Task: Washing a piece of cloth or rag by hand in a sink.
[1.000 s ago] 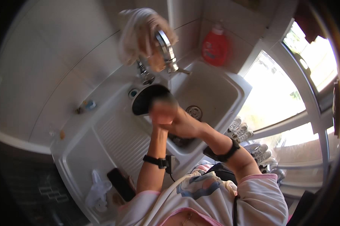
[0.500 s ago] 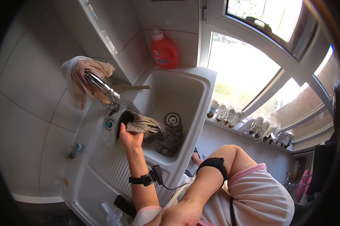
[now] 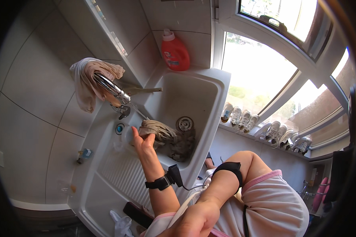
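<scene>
Probably a home laundry room: sink, detergent bottle.

You stand at a white sink set against grey tiled walls. To the sink's right, bright daylight pours through a large window. Below the window, pairs of shoes line its sill.

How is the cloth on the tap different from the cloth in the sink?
The tap cloth is pale pinkish-cream; the sink cloth is darker, brownish-grey. The tap cloth hangs draped over the tap, touched by no hand; the sink cloth lies bunched in the sink near the drain, with the left hand on it. Both are crumpled.
</scene>
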`<state>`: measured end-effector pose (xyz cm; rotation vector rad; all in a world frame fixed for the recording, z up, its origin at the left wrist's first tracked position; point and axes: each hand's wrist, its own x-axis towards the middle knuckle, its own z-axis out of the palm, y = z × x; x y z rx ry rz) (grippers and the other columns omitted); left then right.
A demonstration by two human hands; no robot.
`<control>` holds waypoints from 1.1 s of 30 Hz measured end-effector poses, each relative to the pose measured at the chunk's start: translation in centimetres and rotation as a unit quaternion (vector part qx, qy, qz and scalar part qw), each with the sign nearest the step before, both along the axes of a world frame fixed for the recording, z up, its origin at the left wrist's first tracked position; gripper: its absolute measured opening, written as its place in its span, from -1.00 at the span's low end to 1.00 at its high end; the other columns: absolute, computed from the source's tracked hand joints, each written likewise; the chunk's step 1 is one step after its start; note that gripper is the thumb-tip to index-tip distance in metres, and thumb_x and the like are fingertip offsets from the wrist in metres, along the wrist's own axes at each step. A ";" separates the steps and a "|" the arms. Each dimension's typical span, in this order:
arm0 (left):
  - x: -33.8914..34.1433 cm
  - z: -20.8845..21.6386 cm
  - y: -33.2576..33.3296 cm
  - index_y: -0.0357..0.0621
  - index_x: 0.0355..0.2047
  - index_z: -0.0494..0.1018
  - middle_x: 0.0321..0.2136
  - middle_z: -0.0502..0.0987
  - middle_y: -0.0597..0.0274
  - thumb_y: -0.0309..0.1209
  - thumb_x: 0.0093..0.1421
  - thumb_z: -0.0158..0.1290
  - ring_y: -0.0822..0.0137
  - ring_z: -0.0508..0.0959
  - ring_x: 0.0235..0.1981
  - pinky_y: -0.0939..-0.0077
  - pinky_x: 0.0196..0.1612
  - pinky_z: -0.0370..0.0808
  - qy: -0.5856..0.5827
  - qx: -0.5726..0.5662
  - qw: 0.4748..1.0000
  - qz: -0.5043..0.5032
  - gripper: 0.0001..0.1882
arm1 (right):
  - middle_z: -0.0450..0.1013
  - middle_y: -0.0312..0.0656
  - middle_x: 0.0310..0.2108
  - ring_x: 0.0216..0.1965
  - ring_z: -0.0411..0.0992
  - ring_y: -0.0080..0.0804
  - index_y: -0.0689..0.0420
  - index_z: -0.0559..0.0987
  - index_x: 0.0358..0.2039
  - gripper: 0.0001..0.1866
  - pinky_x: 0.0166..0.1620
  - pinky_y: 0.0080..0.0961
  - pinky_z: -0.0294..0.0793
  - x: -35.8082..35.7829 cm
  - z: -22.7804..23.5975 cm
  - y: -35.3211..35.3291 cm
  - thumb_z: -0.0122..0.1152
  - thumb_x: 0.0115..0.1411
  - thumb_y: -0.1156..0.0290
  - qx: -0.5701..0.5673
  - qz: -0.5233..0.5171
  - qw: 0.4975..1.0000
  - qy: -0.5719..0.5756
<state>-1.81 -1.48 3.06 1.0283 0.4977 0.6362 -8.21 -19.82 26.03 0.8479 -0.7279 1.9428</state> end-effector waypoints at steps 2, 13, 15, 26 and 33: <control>0.6 -1.1 1.1 -0.49 0.11 -0.10 -0.18 0.28 0.12 -0.53 0.01 -0.14 0.35 0.27 -0.15 0.63 0.03 0.10 0.007 0.034 0.999 0.000 -0.34 | 0.15 0.10 0.02 0.03 0.17 -0.23 0.27 0.00 0.07 -0.41 0.08 -0.36 0.07 0.7 -0.5 -0.1 -0.18 0.16 0.16 -0.006 0.017 1.000 -0.002; 2.7 7.5 3.5 -0.19 -0.30 0.37 -0.46 0.47 0.21 -0.41 0.03 0.06 0.32 0.48 -0.36 0.35 -0.11 0.36 -0.137 -0.469 0.869 0.071 -0.77 | 0.36 -0.05 -0.19 -0.15 0.35 -0.24 0.24 0.34 -0.12 -0.41 -0.12 -0.44 0.32 14.4 -22.5 8.5 0.28 -0.22 0.36 -0.225 -0.715 0.167 -0.640; 1.9 8.1 3.9 -0.21 -0.32 0.36 -0.46 0.47 0.22 -0.42 0.04 0.05 0.38 0.47 -0.35 0.36 -0.12 0.36 -0.203 -0.488 0.849 0.005 -0.79 | 0.39 -0.01 -0.23 -0.19 0.39 -0.13 0.25 0.38 -0.15 -0.40 -0.19 -0.44 0.38 14.4 -23.3 9.7 0.30 -0.26 0.29 -0.210 -0.691 0.146 -0.676; 2.5 4.1 2.0 -0.09 -0.17 0.33 -0.19 0.38 0.14 -0.21 0.04 0.05 0.22 0.36 -0.13 0.24 -0.06 0.30 -0.051 -0.368 0.928 0.036 -0.62 | 0.36 -0.13 -0.25 -0.24 0.36 -0.40 0.11 0.38 -0.14 -0.66 -0.24 -0.53 0.43 17.8 -20.8 12.7 -0.16 0.03 0.58 -0.586 -0.612 0.454 -0.275; 2.8 -0.9 3.6 -0.09 -0.16 0.34 -0.19 0.37 0.21 -0.23 0.20 -0.19 0.26 0.29 -0.04 0.42 0.07 0.16 -0.373 -0.836 0.315 -0.249 -0.72 | 0.38 0.06 -0.32 -0.28 0.37 -0.04 0.18 0.41 -0.30 -0.76 -0.21 -0.30 0.36 11.8 -17.9 13.1 -0.06 0.00 0.38 -0.144 -0.810 -0.028 -0.567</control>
